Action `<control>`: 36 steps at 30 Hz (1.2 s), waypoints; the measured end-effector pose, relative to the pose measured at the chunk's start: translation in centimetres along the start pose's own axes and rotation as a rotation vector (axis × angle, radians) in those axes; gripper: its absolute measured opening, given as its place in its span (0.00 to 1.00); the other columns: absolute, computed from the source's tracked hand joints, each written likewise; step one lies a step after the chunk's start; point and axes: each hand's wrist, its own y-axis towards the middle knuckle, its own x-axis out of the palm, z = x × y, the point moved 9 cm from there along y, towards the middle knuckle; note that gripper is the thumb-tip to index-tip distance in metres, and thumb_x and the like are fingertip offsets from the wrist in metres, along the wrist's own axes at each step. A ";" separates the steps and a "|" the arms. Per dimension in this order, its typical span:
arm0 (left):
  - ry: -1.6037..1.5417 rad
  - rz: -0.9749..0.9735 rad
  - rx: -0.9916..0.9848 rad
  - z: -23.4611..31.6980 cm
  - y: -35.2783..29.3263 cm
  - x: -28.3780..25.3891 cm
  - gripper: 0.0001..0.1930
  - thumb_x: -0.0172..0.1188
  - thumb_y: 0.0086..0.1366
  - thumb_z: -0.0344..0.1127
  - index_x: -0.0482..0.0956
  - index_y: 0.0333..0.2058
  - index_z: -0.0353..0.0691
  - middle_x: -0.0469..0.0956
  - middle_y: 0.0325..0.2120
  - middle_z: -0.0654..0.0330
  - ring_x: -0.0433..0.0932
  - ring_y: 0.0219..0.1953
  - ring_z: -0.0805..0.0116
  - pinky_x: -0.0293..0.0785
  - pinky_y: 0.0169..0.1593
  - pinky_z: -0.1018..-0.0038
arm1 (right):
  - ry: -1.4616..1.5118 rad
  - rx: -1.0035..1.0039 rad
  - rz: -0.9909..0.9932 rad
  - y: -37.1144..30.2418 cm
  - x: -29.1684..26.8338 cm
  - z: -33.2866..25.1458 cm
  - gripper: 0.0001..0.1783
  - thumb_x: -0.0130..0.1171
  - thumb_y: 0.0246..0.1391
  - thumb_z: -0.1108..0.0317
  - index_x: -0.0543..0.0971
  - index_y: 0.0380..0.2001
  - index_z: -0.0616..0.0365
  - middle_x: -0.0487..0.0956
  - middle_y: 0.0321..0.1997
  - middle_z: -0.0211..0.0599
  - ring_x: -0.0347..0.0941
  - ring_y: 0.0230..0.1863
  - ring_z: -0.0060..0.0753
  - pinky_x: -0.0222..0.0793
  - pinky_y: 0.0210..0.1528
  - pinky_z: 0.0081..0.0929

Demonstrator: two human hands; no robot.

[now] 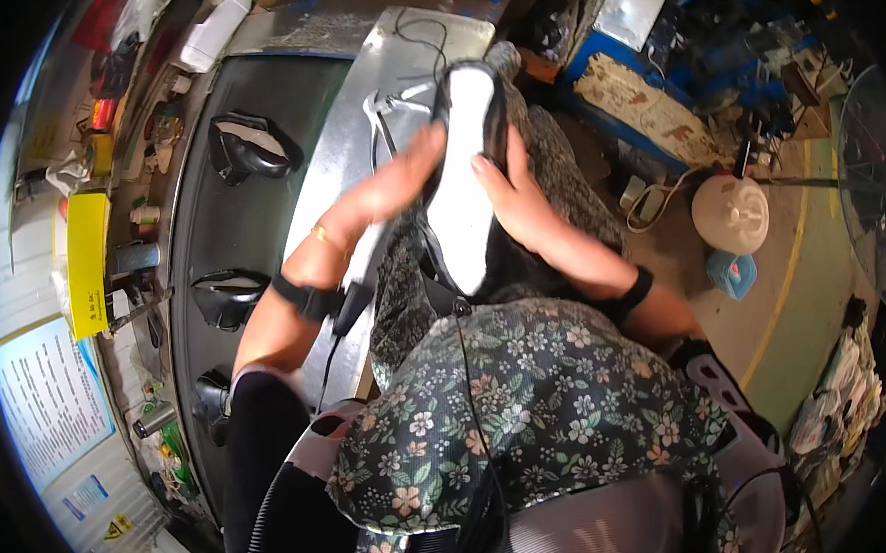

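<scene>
A black shoe (501, 113) is turned over above my lap, its long white sole (461, 180) facing up and its narrower end toward me. My right hand (521, 202) is closed on the shoe's right side, thumb on the sole and fingers along the edge. At the left edge my left hand (393, 184) reaches in from the side, smeared by motion; whether its fingers grip cannot be made out. A silvery tool or strap-like piece (384, 109) lies just beyond my left hand on a shiny metal bench (322, 173).
Several black shoes, one (248, 147) at the far end, sit on a dark conveyor belt (196, 239) left of the bench. Cluttered shelves line the far left. On the right are a blue machine (602, 68), a beige plastic jug (730, 211) and a small blue container (731, 274).
</scene>
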 end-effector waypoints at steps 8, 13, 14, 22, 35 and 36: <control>-0.350 0.558 0.154 -0.9 -2.7 2.5 0.27 0.37 0.73 0.46 0.58 0.61 0.29 0.70 0.53 0.38 0.72 0.55 0.55 0.68 0.57 0.64 | -0.347 -0.151 0.082 -0.2 -0.7 -0.7 0.41 0.47 0.64 0.56 0.39 0.67 0.66 0.60 0.63 0.63 0.61 0.63 0.54 0.57 0.63 0.35; -1.126 0.031 0.031 1.4 4.2 2.1 0.36 0.33 0.70 0.64 0.61 0.62 0.39 0.69 0.55 0.55 0.68 0.57 0.66 0.62 0.62 0.70 | -0.381 -0.158 -0.091 -2.4 -1.0 0.3 0.45 0.45 0.64 0.50 0.34 0.68 0.65 0.51 0.68 0.66 0.53 0.69 0.55 0.52 0.66 0.35; -1.100 -0.060 0.077 2.3 5.0 1.6 0.36 0.33 0.69 0.64 0.65 0.60 0.39 0.73 0.52 0.56 0.71 0.54 0.68 0.65 0.60 0.71 | -0.481 -0.085 -0.198 -2.7 -0.7 0.0 0.46 0.44 0.64 0.48 0.33 0.68 0.64 0.52 0.68 0.66 0.52 0.70 0.53 0.52 0.66 0.35; -0.648 0.053 0.225 4.3 6.8 2.6 0.21 0.53 0.69 0.44 0.71 0.54 0.36 0.75 0.46 0.62 0.70 0.49 0.74 0.65 0.55 0.77 | 0.261 0.061 -0.169 6.2 -3.4 -3.5 0.27 0.42 0.67 0.51 0.70 0.57 0.62 0.73 0.56 0.37 0.65 0.58 0.29 0.55 0.63 0.26; -0.703 0.027 0.274 3.4 7.2 2.6 0.19 0.55 0.67 0.40 0.71 0.53 0.37 0.73 0.47 0.60 0.69 0.51 0.72 0.63 0.56 0.76 | -0.210 -0.210 -0.073 5.6 -4.0 -5.2 0.17 0.42 0.66 0.66 0.73 0.52 0.59 0.75 0.54 0.39 0.69 0.58 0.35 0.61 0.60 0.29; -0.663 0.062 0.245 3.3 7.1 2.4 0.19 0.55 0.67 0.40 0.71 0.52 0.36 0.73 0.47 0.60 0.69 0.51 0.72 0.63 0.56 0.76 | -0.293 -0.287 0.101 4.9 -4.0 -5.6 0.16 0.41 0.67 0.66 0.73 0.51 0.59 0.77 0.51 0.41 0.70 0.56 0.36 0.61 0.60 0.30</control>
